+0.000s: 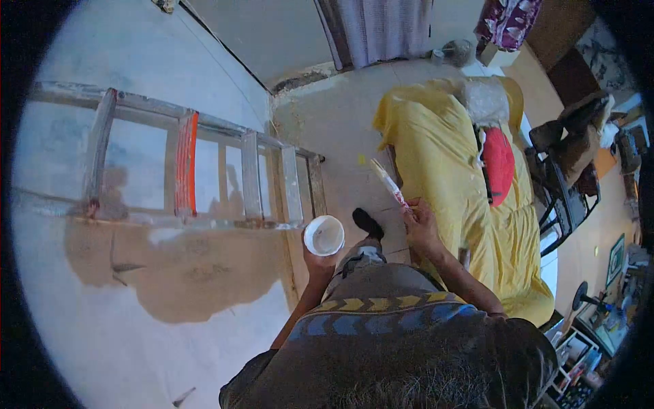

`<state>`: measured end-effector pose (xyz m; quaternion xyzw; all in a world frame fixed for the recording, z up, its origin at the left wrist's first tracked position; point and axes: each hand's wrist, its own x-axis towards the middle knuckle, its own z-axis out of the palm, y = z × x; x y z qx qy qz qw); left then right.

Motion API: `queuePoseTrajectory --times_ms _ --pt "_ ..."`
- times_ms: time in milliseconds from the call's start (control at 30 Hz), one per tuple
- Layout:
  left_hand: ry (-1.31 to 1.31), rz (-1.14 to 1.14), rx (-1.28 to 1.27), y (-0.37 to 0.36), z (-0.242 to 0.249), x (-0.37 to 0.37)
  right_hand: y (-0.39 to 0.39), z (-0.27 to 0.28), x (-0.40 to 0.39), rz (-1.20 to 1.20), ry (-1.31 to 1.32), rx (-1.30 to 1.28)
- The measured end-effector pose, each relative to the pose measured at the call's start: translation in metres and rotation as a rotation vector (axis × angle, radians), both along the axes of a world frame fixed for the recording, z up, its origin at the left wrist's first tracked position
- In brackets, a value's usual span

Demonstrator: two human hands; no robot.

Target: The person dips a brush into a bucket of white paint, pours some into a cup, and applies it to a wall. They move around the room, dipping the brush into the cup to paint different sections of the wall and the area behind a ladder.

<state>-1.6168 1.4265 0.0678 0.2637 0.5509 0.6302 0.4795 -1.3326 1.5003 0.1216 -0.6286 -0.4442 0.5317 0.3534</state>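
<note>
My left hand [319, 261] is closed around a white round tub [324, 236], whose open top faces up and shows a whitish inside. In my right hand [420, 225] is a thin brush [390, 185], gripped by its red-marked handle, with its pale tip pointing up and to the left. The two hands are apart, and the brush does not touch the tub. Just left of the tub stands a metal ladder [186, 163] with one orange-red step, close to the white wall [197, 344].
A yellow cloth [436, 150] covers furniture on the right, with a red item [499, 167] on it. Beyond it is a dark chair [569, 184]. A purple-grey curtain [381, 31] hangs at the top. My foot [368, 222] is on the tiled floor [334, 123].
</note>
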Motion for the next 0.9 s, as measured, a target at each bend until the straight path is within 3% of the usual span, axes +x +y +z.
queuePoseTrajectory --times_ms 100,167,300,367,433,500,567,767,900 --pt "0.041 -0.027 -0.002 0.065 0.003 -0.015 0.056 0.007 -0.015 0.042 -0.039 0.025" --pt "0.061 -0.017 -0.007 0.110 0.006 -0.026 0.093 0.021 -0.023 0.087 -0.100 0.208" --pt "-0.121 0.011 -0.040 0.172 0.000 -0.049 0.155 0.046 -0.035 0.090 -0.169 0.151" --pt "-0.143 0.032 -0.071 0.194 0.022 -0.054 0.182 0.063 -0.044 0.047 0.012 0.159" --pt "0.641 -0.016 0.077 0.215 0.065 -0.051 0.206 0.087 -0.051 0.058 0.051 0.085" --pt "0.676 0.013 0.079 0.233 0.069 -0.054 0.230 0.089 -0.054 0.079 0.089 0.016" --pt "0.716 0.058 0.074 0.248 0.060 -0.059 0.256 0.076 -0.054 0.167 -0.166 0.283" --pt "0.746 0.189 -0.190 0.290 0.048 -0.055 0.347 0.117 -0.068 0.429 -0.234 0.390" --pt "0.794 0.220 -0.249 0.329 0.071 -0.046 0.422 0.135 -0.079 0.632 -0.266 0.441"
